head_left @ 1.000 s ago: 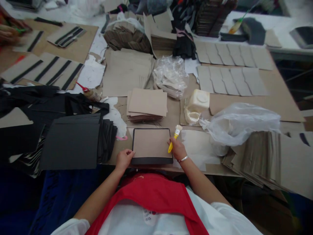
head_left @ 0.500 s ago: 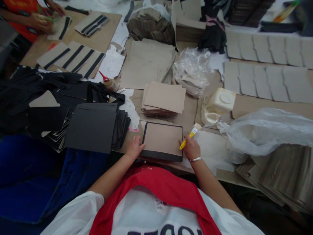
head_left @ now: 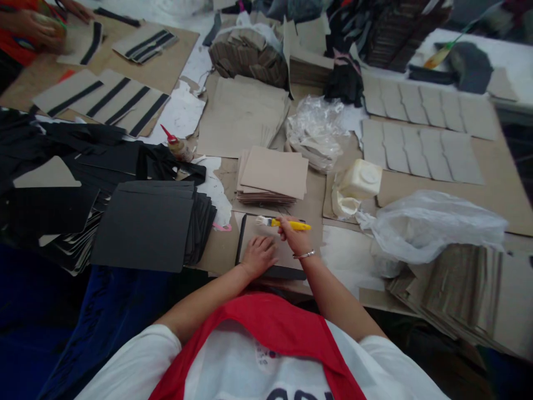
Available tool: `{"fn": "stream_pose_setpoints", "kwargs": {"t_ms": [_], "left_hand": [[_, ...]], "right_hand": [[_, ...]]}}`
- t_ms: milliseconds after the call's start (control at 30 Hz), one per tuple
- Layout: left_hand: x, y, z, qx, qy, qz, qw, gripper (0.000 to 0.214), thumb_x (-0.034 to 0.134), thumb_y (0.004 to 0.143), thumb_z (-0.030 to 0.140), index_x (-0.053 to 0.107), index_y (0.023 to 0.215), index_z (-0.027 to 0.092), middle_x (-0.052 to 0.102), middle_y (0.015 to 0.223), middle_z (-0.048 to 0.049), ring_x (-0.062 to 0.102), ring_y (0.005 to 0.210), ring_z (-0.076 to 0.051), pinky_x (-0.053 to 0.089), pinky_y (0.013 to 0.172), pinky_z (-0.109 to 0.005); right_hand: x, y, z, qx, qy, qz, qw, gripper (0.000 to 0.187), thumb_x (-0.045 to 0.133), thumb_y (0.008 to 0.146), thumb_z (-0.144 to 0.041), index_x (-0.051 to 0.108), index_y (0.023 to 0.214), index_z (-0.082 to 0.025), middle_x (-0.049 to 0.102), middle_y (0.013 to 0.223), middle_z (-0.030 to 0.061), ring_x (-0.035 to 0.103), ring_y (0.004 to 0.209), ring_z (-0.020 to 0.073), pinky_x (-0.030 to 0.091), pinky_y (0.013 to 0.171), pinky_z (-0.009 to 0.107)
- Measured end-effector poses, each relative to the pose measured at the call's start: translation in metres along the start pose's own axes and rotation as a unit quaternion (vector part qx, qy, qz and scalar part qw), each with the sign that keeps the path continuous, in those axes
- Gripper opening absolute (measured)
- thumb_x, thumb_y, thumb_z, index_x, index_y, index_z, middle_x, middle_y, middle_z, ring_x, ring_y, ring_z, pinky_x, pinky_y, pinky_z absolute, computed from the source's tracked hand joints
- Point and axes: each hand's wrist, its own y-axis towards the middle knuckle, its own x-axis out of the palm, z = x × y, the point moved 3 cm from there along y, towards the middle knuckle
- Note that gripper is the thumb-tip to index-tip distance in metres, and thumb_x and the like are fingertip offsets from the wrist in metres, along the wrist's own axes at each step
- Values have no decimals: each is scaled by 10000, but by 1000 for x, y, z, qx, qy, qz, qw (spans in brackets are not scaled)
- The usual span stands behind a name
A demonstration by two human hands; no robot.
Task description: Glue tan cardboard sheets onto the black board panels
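Note:
My right hand grips a paintbrush with a yellow handle. The pale bristles point left, over the upper part of a tan board edged in black. My left hand lies palm down on that same board with its fingers stretched out. Both hands hide much of the board's middle and right side. Just beyond it sits a stack of tan boards. To the left stands a pile of black sheets.
A cut-open cream plastic jug stands right of the stack, near a clear plastic bag. A red-tipped glue bottle is at left. Black-striped panels lie far left, near a co-worker's hands. Grey-brown panels line the right.
My left hand has moved from the board's left edge onto its surface. My right hand has swung the brush from beyond the right edge to above the board, bristles now leftward.

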Motion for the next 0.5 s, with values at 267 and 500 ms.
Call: {"fn": "stream_pose_setpoints", "kwargs": {"t_ms": [267, 500], "left_hand": [[2, -5, -6, -1, 3, 6, 1000, 381, 516, 836, 473, 613, 1125, 243, 579, 1224, -90, 479, 1117, -254, 342, 960, -418], [-3, 3, 11, -14, 31, -37, 999, 336, 524, 835, 378, 618, 1117, 219, 565, 1244, -107, 460, 1140, -275, 304, 1006, -451]], "right_hand": [[-16, 10, 25, 54, -29, 55, 997, 315, 563, 722, -483, 623, 789, -181, 547, 542, -33, 467, 436, 80, 378, 421, 198], [-106, -16, 44, 91, -50, 144, 984, 307, 593, 717, -445, 634, 797, -151, 555, 532, -33, 457, 415, 62, 381, 412, 185]]}}
